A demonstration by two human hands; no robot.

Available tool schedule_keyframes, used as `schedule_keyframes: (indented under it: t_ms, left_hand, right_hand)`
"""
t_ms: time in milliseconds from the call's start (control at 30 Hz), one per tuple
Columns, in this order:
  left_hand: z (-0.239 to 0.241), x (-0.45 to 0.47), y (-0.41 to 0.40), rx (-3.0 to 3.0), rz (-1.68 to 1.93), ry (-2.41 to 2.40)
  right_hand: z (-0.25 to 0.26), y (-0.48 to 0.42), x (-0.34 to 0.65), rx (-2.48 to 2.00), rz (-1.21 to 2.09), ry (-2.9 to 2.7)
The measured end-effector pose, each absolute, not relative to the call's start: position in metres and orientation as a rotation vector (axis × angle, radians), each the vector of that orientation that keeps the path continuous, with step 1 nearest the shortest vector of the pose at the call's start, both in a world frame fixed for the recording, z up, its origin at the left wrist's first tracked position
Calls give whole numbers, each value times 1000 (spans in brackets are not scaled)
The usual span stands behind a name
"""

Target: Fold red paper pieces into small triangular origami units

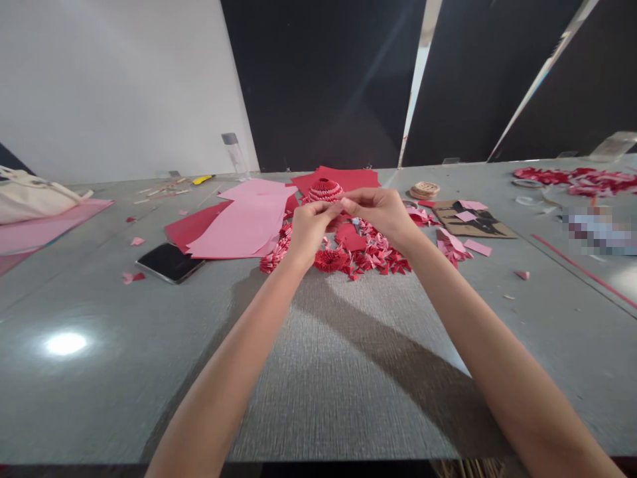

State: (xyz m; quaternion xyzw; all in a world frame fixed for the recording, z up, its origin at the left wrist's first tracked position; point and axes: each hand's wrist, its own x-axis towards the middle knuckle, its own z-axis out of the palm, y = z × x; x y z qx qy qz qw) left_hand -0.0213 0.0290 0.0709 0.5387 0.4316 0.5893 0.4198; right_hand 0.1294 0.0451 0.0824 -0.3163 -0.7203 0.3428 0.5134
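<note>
My left hand (pixel 311 231) and my right hand (pixel 378 212) meet above the table, their fingertips pinched together on a small folded paper piece (pixel 341 208), mostly hidden by my fingers. Just behind them sits a red-and-white 3D origami dome (pixel 324 191). Below my hands lies a heap of folded red and pink paper units (pixel 375 255), with a red paper rosette (pixel 329 259) at its left. Pink paper sheets (pixel 243 222) and red paper sheets (pixel 343 178) spread to the left and behind.
A black smartphone (pixel 169 262) lies left of the papers. Behind it are a clear bottle (pixel 235 156) and a yellow utility knife (pixel 203 179). A cloth bag (pixel 30 196) sits far left. On the right are a printed cardboard sheet (pixel 472 222), round wooden discs (pixel 425 190) and a long red-and-white paper chain (pixel 572 179).
</note>
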Motion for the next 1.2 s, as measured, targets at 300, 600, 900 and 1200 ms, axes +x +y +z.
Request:
schedule_keyframes:
  t_ms: [300,600,900,1200]
  left_hand:
    - [71,-21,30,1302,1516,1087]
    - [78,-24,26,1276,1394,948]
    - [85,-30,26,1309,1391,1035]
    - [78,-42,30,1319,1337,1085]
  right_hand:
    - [84,44,131,-753,992,-1695]
    - [81,49,138,-693,1134,-1609]
    - [83,49,142,-841,995,-1646]
    - [85,47,145,-846,796,-1780]
